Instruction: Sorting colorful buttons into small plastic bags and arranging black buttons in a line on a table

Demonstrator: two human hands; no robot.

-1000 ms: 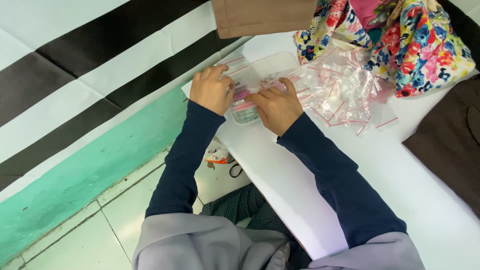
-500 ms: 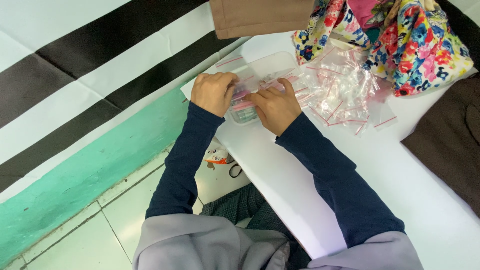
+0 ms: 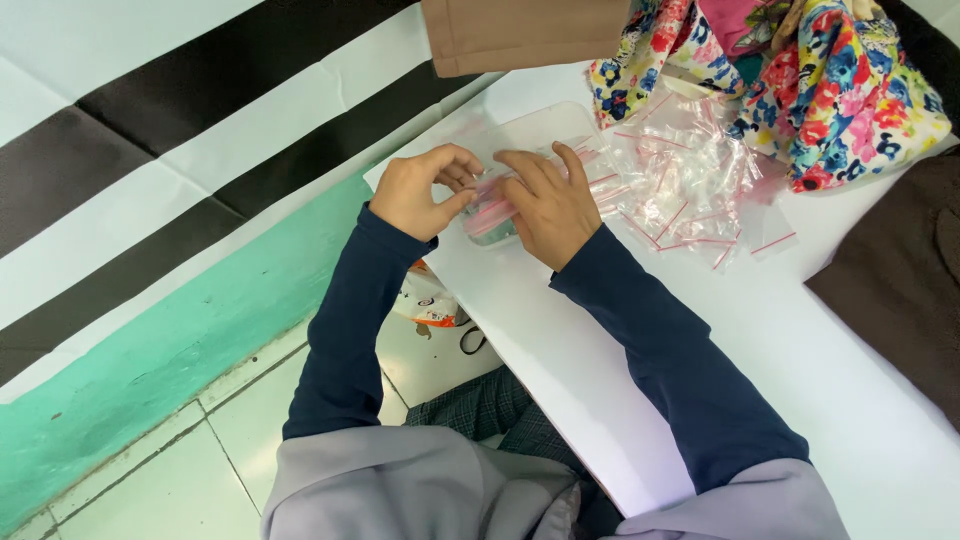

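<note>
Both hands at the table's (image 3: pixel 600 380) left edge, near its far left corner, working one small clear zip bag (image 3: pixel 492 212) with a pink seal strip. Left hand (image 3: pixel 418 192) — thumb and fingertips pinched together on the bag's left end. Right hand (image 3: pixel 548 205) lies over the bag's right part, fingers pressed flat and close together along the strip; whether the thumb grips underneath cannot be told. Something small and dark shows inside the bag, unclear what.

The bag looks like thin film — light, limp, slick, likely to crumple or slide if pushed. Best hold, by my reading: the stiffer seal strip at its two ends, pinched rather than grasped.

Just right of the hands, a loose heap of the same empty bags (image 3: pixel 690 180). Floral cloth (image 3: pixel 840 90) at the far edge, brown cloth (image 3: pixel 900 280) at the right edge, tan cloth (image 3: pixel 520 35) hanging past the far left corner.
</note>
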